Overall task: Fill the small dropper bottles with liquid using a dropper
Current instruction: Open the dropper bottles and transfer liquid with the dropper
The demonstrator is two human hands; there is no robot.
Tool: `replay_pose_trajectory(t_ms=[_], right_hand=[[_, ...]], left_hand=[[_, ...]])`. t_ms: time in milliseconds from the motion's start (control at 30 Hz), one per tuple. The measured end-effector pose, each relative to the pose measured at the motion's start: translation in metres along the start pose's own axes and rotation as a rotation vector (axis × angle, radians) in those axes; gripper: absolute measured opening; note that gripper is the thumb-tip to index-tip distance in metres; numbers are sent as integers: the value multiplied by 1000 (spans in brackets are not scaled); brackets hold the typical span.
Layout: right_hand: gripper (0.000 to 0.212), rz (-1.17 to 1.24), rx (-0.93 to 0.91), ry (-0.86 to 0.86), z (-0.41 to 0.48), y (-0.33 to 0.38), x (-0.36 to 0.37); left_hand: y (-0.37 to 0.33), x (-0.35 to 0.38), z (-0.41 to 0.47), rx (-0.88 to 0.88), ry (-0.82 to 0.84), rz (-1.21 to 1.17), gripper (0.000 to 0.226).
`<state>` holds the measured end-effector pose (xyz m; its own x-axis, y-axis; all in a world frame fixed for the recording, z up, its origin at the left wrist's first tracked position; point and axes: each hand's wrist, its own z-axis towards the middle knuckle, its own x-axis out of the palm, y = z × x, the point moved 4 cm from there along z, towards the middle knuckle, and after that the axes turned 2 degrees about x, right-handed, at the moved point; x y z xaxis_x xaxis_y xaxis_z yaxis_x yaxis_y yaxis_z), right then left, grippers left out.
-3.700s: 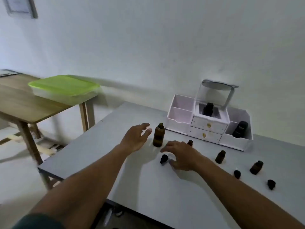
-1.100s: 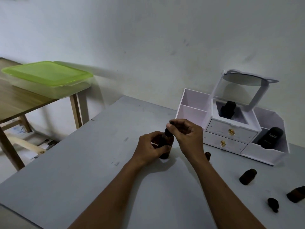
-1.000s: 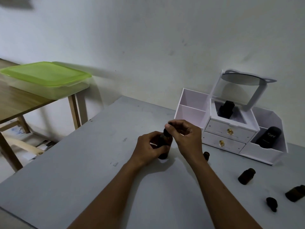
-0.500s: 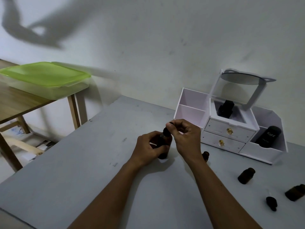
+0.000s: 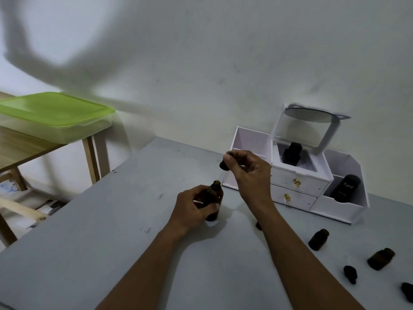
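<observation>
One word can be read: "Kahf". It is written in pale letters on the side of a black bottle (image 5: 345, 189). The letters run up along the bottle, which leans back a little. The bottle sits in the open box at the right end of the white organizer (image 5: 335, 209), just beside its two small drawers (image 5: 299, 186). The organizer stands at the back of the desk (image 5: 111, 242), near the wall.
</observation>
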<state>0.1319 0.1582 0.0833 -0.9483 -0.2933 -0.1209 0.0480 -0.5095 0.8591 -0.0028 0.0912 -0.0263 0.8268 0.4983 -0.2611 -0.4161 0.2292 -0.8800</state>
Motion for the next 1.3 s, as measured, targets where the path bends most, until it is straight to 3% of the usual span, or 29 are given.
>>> replay_pose_trajectory(t_ms=[267,467,600,733,900,1100,1300], right_hand=[[9,115,-79,-112,19,45,-35],[6,104,-100,-164,7,48,-82],[11,74,-63,-211,-11,29,-107],[12,7,-13,-276,-24,4,-130],[10,28,21,-353,-31,-14,-147],[11,0,23,-417,-43,-35,-149],[11,2,1,-481,-54,-48,-152]], left_hand=[[2,-11,-16,-143,-88,-8,67],[-20,-15,-67,-298,-219,-58,37],[-39,6,-91,-282,-155,-97,19],[-50,43,-89,-289,-85,-135,19],[-48,96,-62,-253,45,-87,36],[-42,128,-21,-225,41,5,59],[-32,133,-10,-190,88,35,60]])
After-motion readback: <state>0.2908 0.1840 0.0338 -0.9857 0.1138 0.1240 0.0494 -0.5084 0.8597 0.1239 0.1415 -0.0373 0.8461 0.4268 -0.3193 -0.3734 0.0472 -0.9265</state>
